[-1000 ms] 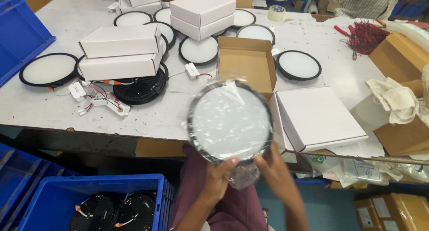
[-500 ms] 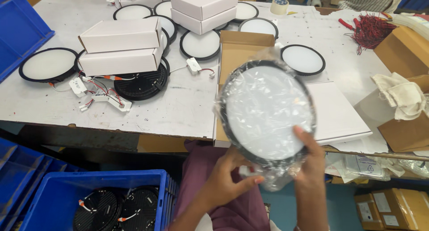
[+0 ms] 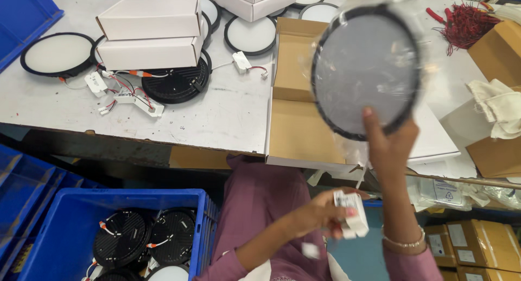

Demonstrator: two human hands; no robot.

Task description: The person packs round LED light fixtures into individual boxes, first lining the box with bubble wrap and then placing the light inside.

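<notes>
Black-rimmed round panel light (image 3: 366,69) with pale grey-white face, under clear plastic wrap. Small white driver box (image 3: 351,215). Plain brown open carton (image 3: 302,104). White closed boxes (image 3: 151,34). Counter (image 3: 217,110) mottled grey-white. Blue crate (image 3: 70,226) holding black ribbed lamp backs (image 3: 145,236). Red and white wires (image 3: 122,88). Maroon sleeve (image 3: 260,199).

I have a single view, from a camera worn on the head, looking steeply down over the near edge of the table (image 3: 217,118). It sits close: the right hand (image 3: 392,145) and its round lamp (image 3: 366,69) fill the upper right, the left hand (image 3: 320,213) lies low at centre. The blue crate (image 3: 65,226) on the floor shows lower left.
</notes>
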